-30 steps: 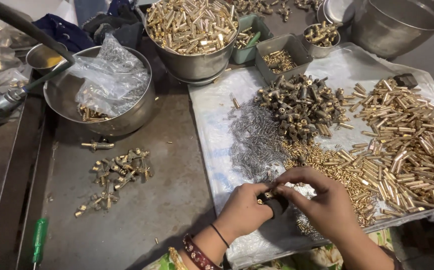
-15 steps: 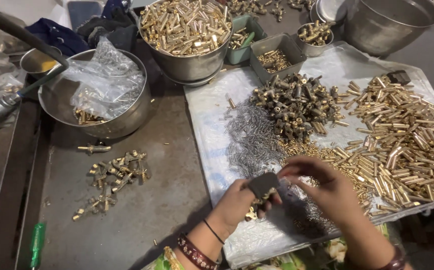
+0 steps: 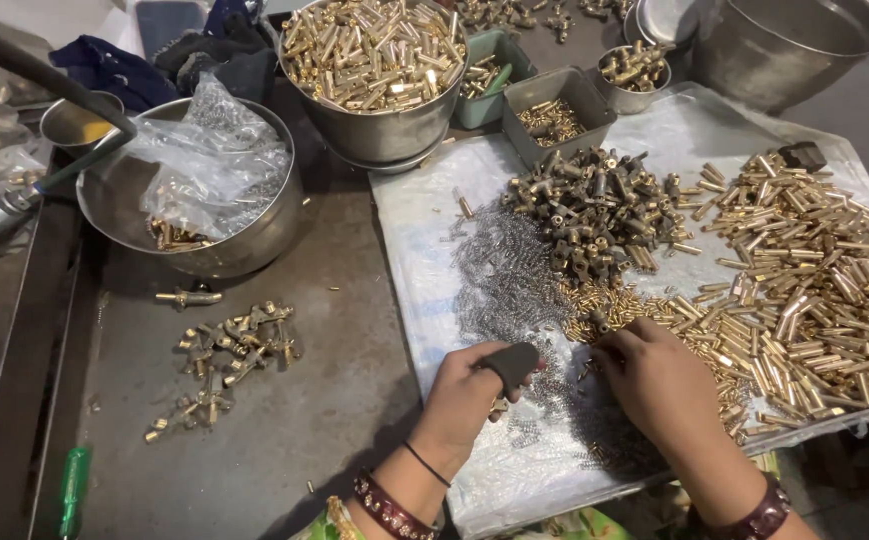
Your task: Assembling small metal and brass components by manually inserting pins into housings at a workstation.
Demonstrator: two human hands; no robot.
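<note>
Moved: your right hand now picks among brass pins, fingers curled. Left hand pinches a small part under its dark thumb cover: light, rigid, slippery; hold by sides.

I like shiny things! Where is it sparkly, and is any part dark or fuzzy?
Head view: the brass tubes and the full steel bowl glint brightest; the bench near the left hand lies in shadow; the right hand looks sharp, and the far top edge looks softer.
</note>
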